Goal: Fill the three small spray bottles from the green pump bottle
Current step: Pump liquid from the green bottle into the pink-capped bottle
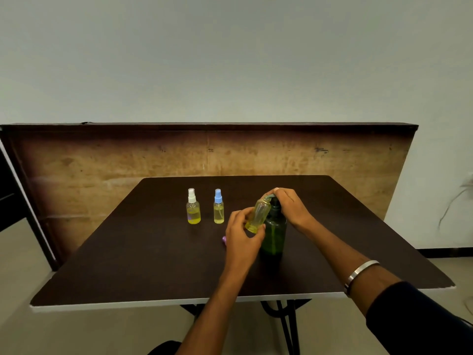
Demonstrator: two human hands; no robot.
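While the left hand (242, 235) grips an uncapped small spray bottle (258, 216), its fingers (239, 218) curl round the lower part of that bottle on one side and the thumb closes on the other side near its base, so the bottle leans tilted with its open neck up against the spout of the green pump bottle (274, 230). A little yellow liquid sits in the bottom of the tilted bottle. The right hand (289, 204) rests on top of the pump head, fingers bent down over it and hiding most of it; only a pale green bit of the spout shows beside the small bottle's neck. The green pump bottle stands upright on the dark surface (143, 254), just right of the left hand and touching the held bottle. A small pink thing (224, 239), probably a cap, peeks out on the surface from behind the left hand; I cannot tell its shape. Further back and to the left stand two capped bottles, apart from each other and from the hands: one with a white sprayer (193, 207) and one with a blue sprayer (218, 207), both upright with yellow liquid inside. A metal bangle (361, 272) circles the right forearm above a dark sleeve (419, 319).
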